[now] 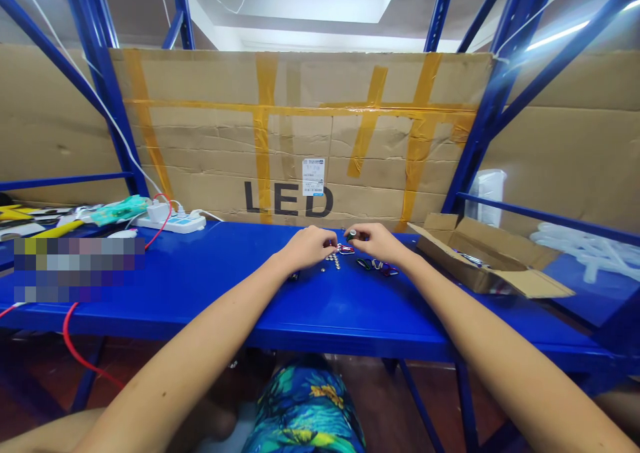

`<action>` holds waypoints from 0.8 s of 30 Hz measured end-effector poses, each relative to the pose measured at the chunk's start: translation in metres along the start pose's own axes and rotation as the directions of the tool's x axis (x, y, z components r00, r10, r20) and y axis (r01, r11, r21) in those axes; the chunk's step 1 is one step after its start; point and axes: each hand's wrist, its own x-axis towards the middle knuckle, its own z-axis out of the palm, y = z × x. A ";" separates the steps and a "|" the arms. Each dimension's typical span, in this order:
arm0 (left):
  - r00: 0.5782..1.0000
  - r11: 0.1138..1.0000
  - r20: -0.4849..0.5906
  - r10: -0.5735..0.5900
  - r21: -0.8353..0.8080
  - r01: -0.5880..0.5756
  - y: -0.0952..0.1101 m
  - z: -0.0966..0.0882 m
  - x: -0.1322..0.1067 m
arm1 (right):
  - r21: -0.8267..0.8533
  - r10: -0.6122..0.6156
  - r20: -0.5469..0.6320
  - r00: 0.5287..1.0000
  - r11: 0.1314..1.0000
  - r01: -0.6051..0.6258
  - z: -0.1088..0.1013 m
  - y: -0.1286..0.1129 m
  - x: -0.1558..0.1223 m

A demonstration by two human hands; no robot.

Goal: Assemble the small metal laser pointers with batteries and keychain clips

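Observation:
My left hand (311, 246) is closed in a pinch at one end of a small red carabiner (346, 248) just above the blue tabletop. Across from it, my right hand (376, 241) grips a small round dark piece (352, 235) with a pale face between thumb and fingers. Several tiny silvery round pieces (334, 261) lie below the left fingertips. More carabiners (379, 266), dark, silver and reddish, rest in a group under the right hand. Something small and dark (295, 276) sits by the left wrist, partly hidden.
An open cardboard box (480, 256) with small items stands at right. A white power strip (175, 221) with cables is at back left, beside a cluttered pile (65, 220). A large taped cardboard panel (210, 146) marked LED closes off the back, between blue posts (480, 133).

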 end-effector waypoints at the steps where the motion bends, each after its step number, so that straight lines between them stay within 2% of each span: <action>1: 0.998 0.999 -0.055 0.028 -0.023 -0.029 -0.001 0.001 0.001 | -0.031 -0.032 0.020 0.999 0.999 0.033 0.001 -0.005 0.000; 5: 0.966 0.978 -0.222 0.130 -0.133 -0.162 0.000 0.002 0.002 | -0.111 -0.099 0.066 0.993 0.988 0.106 0.006 -0.017 -0.001; 8: 0.947 0.965 -0.269 0.178 -0.139 -0.221 0.002 0.002 0.002 | -0.134 -0.093 0.075 0.993 0.986 0.103 0.008 -0.020 -0.002; 15: 0.919 0.948 -0.269 0.287 -0.058 -0.313 -0.001 0.006 0.005 | -0.123 -0.104 0.088 0.991 0.986 0.114 0.010 -0.024 -0.003; 24: 0.940 0.959 -0.189 0.284 0.052 -0.280 -0.002 0.005 0.002 | -0.095 -0.066 0.062 0.996 0.993 0.071 0.010 -0.021 -0.002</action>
